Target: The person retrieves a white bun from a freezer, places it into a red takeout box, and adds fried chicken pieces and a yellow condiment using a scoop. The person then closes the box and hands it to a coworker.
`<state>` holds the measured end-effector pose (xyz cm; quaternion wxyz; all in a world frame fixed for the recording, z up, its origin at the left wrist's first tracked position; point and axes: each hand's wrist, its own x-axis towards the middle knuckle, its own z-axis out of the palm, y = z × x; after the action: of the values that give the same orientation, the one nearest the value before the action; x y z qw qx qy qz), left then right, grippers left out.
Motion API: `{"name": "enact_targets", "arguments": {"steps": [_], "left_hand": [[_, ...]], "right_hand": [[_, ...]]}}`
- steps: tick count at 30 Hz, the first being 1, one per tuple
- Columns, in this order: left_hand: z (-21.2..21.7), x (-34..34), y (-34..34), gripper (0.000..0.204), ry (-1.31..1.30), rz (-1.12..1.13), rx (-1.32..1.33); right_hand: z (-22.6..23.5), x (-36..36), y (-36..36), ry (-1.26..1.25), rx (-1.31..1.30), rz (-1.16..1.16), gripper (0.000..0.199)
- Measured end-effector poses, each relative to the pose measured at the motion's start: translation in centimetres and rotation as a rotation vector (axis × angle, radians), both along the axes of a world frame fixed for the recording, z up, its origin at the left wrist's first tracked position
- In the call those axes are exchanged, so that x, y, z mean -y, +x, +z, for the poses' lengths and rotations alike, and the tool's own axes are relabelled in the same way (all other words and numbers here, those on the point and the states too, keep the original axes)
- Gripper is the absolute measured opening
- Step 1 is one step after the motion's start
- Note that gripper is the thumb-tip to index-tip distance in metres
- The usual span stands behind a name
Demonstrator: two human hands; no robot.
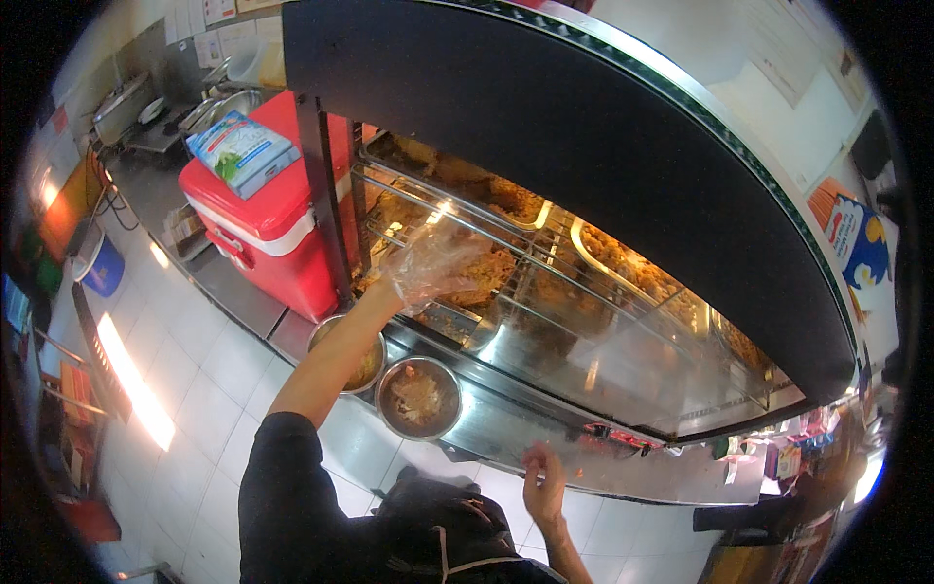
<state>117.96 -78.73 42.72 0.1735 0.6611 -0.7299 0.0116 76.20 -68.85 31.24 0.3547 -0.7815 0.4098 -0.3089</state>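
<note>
Left hand [428, 263]: gloved in clear plastic, fingers spread, reaching onto fried food [486, 268] inside the warming cabinet [584, 321].
Right hand [543, 482]: bare, open, hovering below.
Surroundings: two steel bowls [418, 397] sitting on the worktop [233, 292] beside a red cooler [268, 229].

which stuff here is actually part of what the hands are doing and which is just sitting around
In use: left hand in a clear plastic glove, reaching into the heated display case at the fried food; right hand bare, by the counter edge.

Lying about: red cooler, two metal bowls, blue bucket.

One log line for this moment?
left hand: plastic-gloved, in warming cabinet on fried food | right hand: bare, near counter edge
</note>
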Motion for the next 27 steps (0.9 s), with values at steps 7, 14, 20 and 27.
{"name": "enact_targets", "arguments": {"steps": [7, 14, 20, 27], "left_hand": [[-0.4, -1.1, -1.4, 0.069, -0.419, 0.163, -0.506], [-1.1, -5.9, -5.6, 0.056, -0.326, -0.48, -2.511], [-1.7, -11.2, -6.4, 0.065, -0.15, -0.584, -2.687], [-4.4, -17.9, -5.8, 0.082, -0.295, -0.488, -2.701]], "right_hand": [[5.7, 3.5, 5.0, -0.1, 0.203, -0.001, 0.034], [8.8, 5.6, 7.0, -0.669, 0.133, -0.054, 0.041], [11.1, 14.0, 12.9, -1.222, -0.153, -0.132, 0.056], [12.0, 15.6, 16.2, -1.579, -0.322, -0.278, 0.052]]}}
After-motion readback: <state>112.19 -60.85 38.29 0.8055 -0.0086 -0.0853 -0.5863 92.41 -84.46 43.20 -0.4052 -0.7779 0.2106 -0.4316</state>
